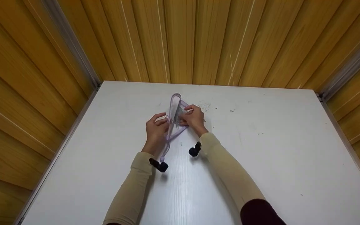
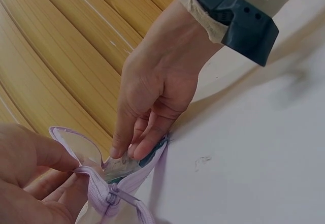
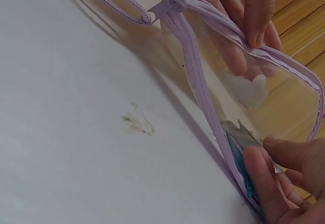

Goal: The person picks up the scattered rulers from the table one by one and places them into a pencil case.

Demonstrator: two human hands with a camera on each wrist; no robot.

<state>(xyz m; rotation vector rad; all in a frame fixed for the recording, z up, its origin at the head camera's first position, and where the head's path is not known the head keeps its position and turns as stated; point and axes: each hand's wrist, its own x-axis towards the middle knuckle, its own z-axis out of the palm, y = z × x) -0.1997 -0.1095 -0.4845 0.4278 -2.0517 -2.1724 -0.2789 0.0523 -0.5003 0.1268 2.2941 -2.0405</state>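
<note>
A see-through zip pouch [image 1: 174, 107] with lavender zipper edging stands with its mouth spread above the white table. My left hand [image 1: 156, 129] pinches one zippered edge [image 3: 236, 31] between thumb and fingers. At the mouth's other side, my right hand [image 1: 194, 119] has its fingertips in the opening, pinching a crinkled clear and grey plastic packet [image 3: 241, 131]. Something blue [image 3: 237, 155] shows beside the packet; what it is I cannot tell. From the zipper's end hangs a lavender cord loop [image 3: 114, 0]. A whitish shape [image 3: 251, 89] appears through the pouch's clear side.
The white table [image 1: 277, 156] carries small dark marks and scuffs [image 1: 232, 110]. Yellow wood-look panels [image 1: 180, 40] rise behind it and at both sides. A black wrist camera [image 1: 159, 165] sits on the left sleeve, another camera [image 1: 194, 150] on the right.
</note>
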